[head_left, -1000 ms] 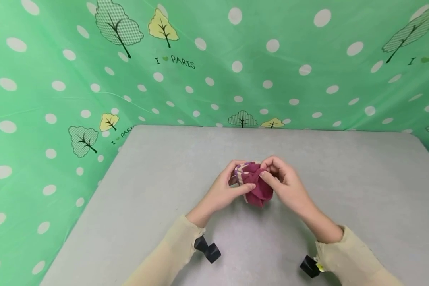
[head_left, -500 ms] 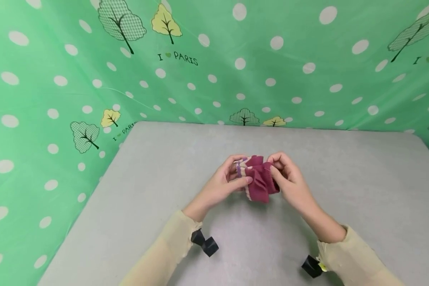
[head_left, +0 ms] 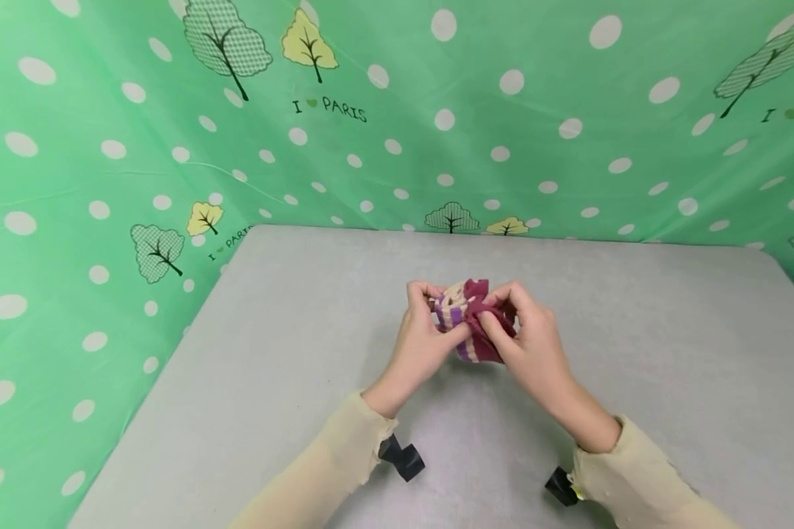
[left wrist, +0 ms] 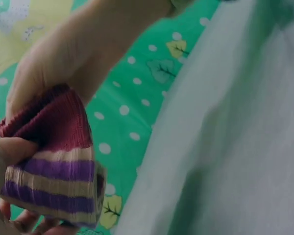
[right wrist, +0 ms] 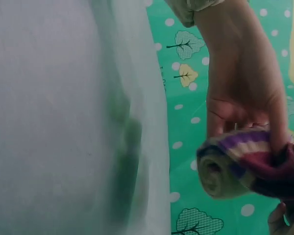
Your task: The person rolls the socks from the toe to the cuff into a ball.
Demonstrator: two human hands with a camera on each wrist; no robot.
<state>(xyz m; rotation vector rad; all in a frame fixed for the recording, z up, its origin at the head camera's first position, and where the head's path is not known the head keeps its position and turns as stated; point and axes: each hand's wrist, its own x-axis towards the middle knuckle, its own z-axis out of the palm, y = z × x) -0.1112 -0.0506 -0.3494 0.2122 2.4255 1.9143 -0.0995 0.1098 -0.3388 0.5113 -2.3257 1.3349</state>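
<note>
Between both hands, above the table, is a rolled-up sock [head_left: 451,316] with a maroon ribbed cuff and purple and cream stripes. My left hand [head_left: 423,338] grips the striped roll, thumb on the near side and fingers behind. Thumb and fingers of my right hand [head_left: 534,345] pinch the maroon cuff. In the left wrist view, the cuff of the sock [left wrist: 63,181] is folded open and the right fingers go behind its edge. The right wrist view shows the spiral end of the rolled sock [right wrist: 213,176], with the left hand [right wrist: 242,93] around it.
A grey table [head_left: 291,323] lies under the hands. Green dotted cloth [head_left: 370,162] with printed trees hangs behind it and on the left. Black camera mounts sit at the left wrist [head_left: 403,457] and right wrist [head_left: 561,486], below cream sleeves.
The maroon cuff has been spread and pulled partly over, and more of the purple and cream stripes now show. The left hand has turned more upright; the right has moved slightly left.
</note>
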